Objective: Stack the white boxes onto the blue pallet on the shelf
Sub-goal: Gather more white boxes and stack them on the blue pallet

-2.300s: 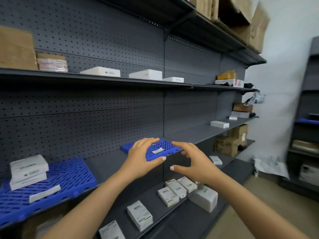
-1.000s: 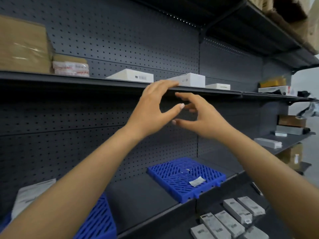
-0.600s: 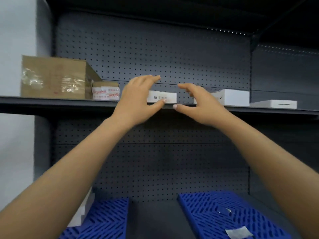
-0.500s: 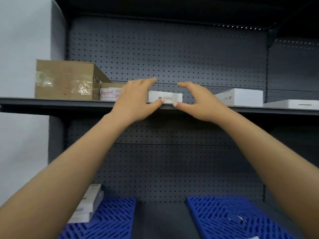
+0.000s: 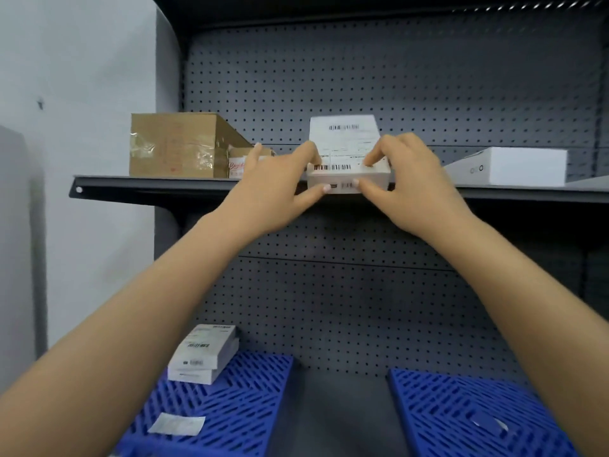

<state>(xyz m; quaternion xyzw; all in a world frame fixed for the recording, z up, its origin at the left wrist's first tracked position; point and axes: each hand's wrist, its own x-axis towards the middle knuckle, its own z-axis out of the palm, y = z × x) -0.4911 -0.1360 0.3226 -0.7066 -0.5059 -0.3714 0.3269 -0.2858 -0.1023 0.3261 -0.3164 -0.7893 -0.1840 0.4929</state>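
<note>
Your left hand (image 5: 276, 179) & right hand (image 5: 412, 183) both have fingers clamped on the white box (image 5: 346, 153) – frame centre, tilted at upper shelf (image 5: 158, 184) edge; blue pallet (image 5: 230, 400) lower left – two boxes stacked on it

Four white boxes (image 5: 346, 153), two blue pallets (image 5: 227, 400), seemingly.
</note>
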